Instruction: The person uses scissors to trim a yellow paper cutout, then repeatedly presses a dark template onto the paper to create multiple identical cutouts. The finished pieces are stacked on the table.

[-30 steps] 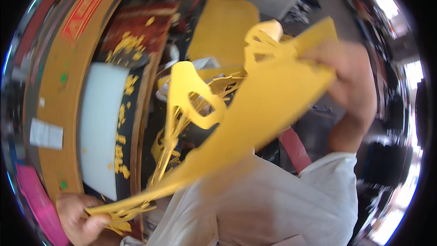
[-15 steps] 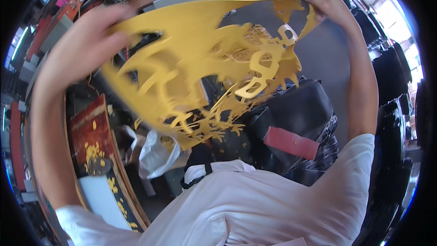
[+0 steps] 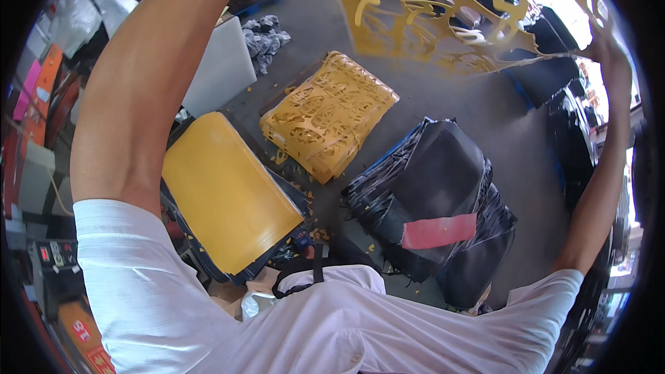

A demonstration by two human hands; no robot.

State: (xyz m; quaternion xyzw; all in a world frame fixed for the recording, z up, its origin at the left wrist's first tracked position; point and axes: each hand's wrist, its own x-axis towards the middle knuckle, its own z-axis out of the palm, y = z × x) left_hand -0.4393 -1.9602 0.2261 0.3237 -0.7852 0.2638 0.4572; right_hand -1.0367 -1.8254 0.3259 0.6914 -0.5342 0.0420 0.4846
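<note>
- Nearest the camera, the person's white shirt [image 3: 332, 325] fills the lower edge, and both bare arms are now raised high overhead.
- The left arm [image 3: 138, 97] sweeps up along the left side; its hand is out of the picture at the top, so whether its fingers are closed cannot be told.
- The right arm [image 3: 603, 187] rises along the right rim to the right hand [image 3: 609, 45], whose fingers pinch the far right edge of the yellow cut-out sheet [image 3: 443, 21].
- Half a second ago that sheet hung in front of the chest, spread between both hands; now it is lifted well above the head and lies near flat at the top of the view, its lacy scrollwork drooping in the middle.
- The lift uncovers the floor below, which reads as the sheet being swung across toward one of the piles.
- Just below on the left, a stack of plain yellow sheets [image 3: 228, 201] rests on dark boards.
- To the right of it lies a heap of black sheets [image 3: 443, 187] with a red strip [image 3: 440, 230] across it.
- Farther off, in the middle, sits a pile of yellow cut-out pieces [image 3: 329, 114] like the one held.
- Beyond, at far left, stand a white block [image 3: 222, 69] and some grey rags [image 3: 267, 34].
- Small yellow scraps dot the grey floor [image 3: 443, 104].
</note>
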